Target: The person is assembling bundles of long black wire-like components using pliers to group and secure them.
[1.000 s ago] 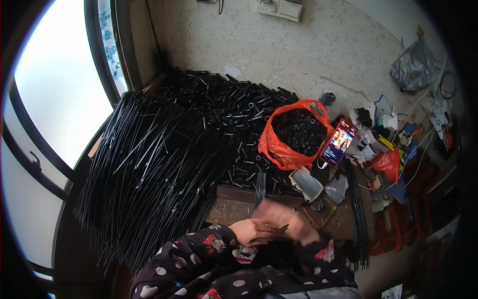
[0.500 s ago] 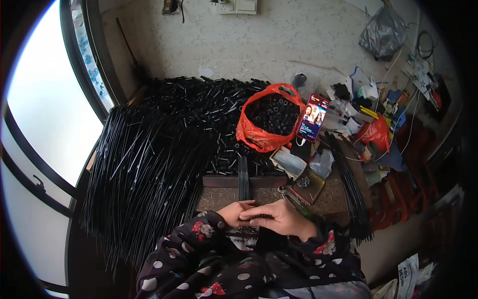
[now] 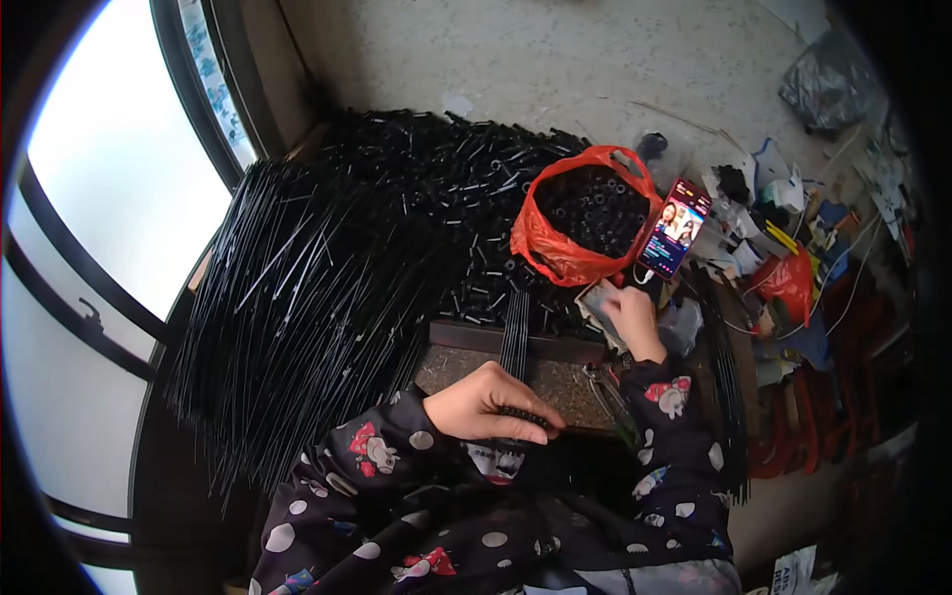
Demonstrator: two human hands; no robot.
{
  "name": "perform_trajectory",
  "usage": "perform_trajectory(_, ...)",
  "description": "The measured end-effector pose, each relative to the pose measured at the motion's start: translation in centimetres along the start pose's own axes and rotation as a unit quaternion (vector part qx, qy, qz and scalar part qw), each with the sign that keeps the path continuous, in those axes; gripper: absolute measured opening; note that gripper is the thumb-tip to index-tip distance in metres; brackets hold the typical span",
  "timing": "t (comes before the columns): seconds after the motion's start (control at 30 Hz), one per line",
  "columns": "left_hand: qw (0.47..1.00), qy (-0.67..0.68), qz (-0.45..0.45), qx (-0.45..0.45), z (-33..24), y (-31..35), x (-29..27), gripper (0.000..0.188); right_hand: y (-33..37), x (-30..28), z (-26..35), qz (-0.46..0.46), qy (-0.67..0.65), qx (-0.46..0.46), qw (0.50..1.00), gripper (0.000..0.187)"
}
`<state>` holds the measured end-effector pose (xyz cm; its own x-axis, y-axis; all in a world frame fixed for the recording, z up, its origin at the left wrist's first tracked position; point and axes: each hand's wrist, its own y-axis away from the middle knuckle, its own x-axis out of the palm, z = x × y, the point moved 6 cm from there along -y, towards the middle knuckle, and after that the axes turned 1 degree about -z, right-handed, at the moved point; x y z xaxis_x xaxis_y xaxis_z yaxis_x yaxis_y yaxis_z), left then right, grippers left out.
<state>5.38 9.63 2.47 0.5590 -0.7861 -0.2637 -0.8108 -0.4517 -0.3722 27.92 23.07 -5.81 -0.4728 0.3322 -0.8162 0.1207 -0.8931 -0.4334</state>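
A flat row of thin black rods (image 3: 516,337) lies across a dark raised bar (image 3: 575,345), pointing away from me. My left hand (image 3: 486,405) is closed around the near end of this bundle, with dark rod ends showing between thumb and fingers. Farther to the right, my right hand (image 3: 635,319) reaches into a small shallow box (image 3: 592,296) of fine pale pieces. Its fingers are drawn together at the box. Whatever they pinch is too small to make out.
Short black tubes (image 3: 446,188) are heaped behind the bar, and more fill a red plastic bag (image 3: 555,260). Many long black rods (image 3: 288,327) cover the left side. A lit phone (image 3: 676,230) leans beside the bag; pliers (image 3: 607,392) lie near the table edge.
My hands have parted. The right has moved forward and right to the shallow box, while the left keeps hold of the rod bundle. The whole view has shifted and tilted somewhat.
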Motion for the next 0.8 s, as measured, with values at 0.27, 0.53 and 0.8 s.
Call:
perform_trajectory(0.27, 0.996, -0.003, -0.085, 0.015, 0.6, 0.1, -2.0, 0.025, 1.5, 0.8, 0.5, -0.025, 0.066, -0.1, 0.992, 0.005)
perform_trajectory(0.53, 0.989, -0.039, -0.14, 0.021, 1.0, 0.5, -2.1, 0.021, 5.0, -6.9, 11.6, -0.005, -0.316, -0.044, 0.948, 0.013)
perform_trajectory(0.8, 0.987, -0.069, -0.141, 0.034, 0.5, 0.3, -1.0, 0.022, 10.9, -11.4, 19.1, -0.099, -0.122, -0.187, 0.97, 0.026)
